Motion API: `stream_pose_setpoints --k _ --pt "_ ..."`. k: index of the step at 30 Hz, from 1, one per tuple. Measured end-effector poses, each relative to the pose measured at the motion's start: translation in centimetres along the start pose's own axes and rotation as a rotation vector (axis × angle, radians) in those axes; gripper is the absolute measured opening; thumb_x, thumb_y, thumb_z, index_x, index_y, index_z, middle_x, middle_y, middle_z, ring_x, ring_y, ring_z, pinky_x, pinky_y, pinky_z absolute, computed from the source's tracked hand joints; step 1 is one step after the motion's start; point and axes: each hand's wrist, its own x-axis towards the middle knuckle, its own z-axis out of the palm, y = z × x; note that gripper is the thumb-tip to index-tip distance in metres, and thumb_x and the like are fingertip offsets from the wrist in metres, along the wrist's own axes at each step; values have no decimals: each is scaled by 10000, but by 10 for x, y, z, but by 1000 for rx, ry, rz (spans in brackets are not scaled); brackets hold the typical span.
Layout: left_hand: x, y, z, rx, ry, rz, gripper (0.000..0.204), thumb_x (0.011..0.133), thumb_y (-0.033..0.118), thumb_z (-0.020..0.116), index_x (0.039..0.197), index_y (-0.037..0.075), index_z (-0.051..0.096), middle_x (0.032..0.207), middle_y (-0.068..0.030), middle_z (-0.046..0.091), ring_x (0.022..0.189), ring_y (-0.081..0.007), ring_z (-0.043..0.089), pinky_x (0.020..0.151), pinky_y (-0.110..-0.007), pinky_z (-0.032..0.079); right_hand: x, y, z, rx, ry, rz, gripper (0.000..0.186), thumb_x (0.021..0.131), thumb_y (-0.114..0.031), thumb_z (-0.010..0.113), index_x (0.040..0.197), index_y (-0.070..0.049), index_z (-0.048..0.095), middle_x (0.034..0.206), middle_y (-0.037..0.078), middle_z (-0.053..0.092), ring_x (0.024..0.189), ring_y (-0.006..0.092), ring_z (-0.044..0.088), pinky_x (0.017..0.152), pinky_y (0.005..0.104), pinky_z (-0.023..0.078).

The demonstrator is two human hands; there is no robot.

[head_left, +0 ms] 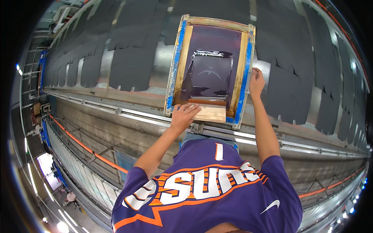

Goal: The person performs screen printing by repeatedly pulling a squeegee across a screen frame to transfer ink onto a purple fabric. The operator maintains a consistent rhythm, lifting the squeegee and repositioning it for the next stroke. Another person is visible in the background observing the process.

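Long table (165, 58), bare silver metal showing btwn dark sheets (134, 46), runs off both sides of R and L fingers; metal rail (151, 123) along its near edge, just below L fingers. Room: orange pipe (87, 150) well below & left of L fingers, strip lights (32, 178) farther off same way. Count: 2 hands, 1 frame, 1 scraper, 1 dark ink patch, 2 blue tape strips (L & R sides of frame), 4+ strip lights; sheets several, too bent at rim to count. Wooden frame (217, 22) lies on table btwn the hands, mostly beyond L fingers & left of R fingertips. Ink patch (211, 72) w/ 1 pale curved design inside it, up & right of L fingers. L hand (185, 115): fingers slightly apart, laid over L end of wood-handled scraper (213, 113) at frame's near end; thumb unclear, can't tell if gripping. R hand (257, 82): fingers bent, close together, at frame's R edge; can't tell if holding it.
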Motion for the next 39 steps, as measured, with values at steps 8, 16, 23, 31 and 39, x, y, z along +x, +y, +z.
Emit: stream_pose_setpoints --k 8,16,23,31,39 --pt "95 -58 18 102 111 36 503 781 151 750 1265 267 686 1355 73 659 1169 -202 607 925 -470 405 13 -48 -35 -617 -295 -315 310 924 -261 681 1201 -127 718 1223 107 663 1140 293 601 932 460 496" --pt "234 -104 -18 -74 -163 -65 438 722 113 782 1136 257 774 1106 14 762 949 -223 676 867 -416 432 30 -98 30 -656 -588 -480 316 812 -170 742 1128 -144 735 1107 20 676 1020 260 609 874 426 483" --pt "113 -65 4 -65 -28 14 503 710 90 784 1187 244 750 1178 74 749 1038 -176 674 880 -384 443 -92 -91 -15 -468 -578 -438 415 693 -50 799 1099 -93 726 1108 47 665 1049 273 602 860 415 480" --pt "225 -104 -28 -137 -47 -33 396 754 119 759 1128 250 777 1082 14 768 962 -225 696 894 -432 419 25 -103 29 -429 -455 -544 333 759 -82 741 1091 -89 738 1091 61 681 1025 303 602 899 424 494" --pt "153 -73 9 -11 -137 6 414 719 133 776 1123 224 766 1076 -5 757 952 -246 689 833 -446 460 -68 -60 8 -314 -484 -475 374 733 -19 730 1106 -27 706 1090 123 669 1039 341 608 916 438 500"
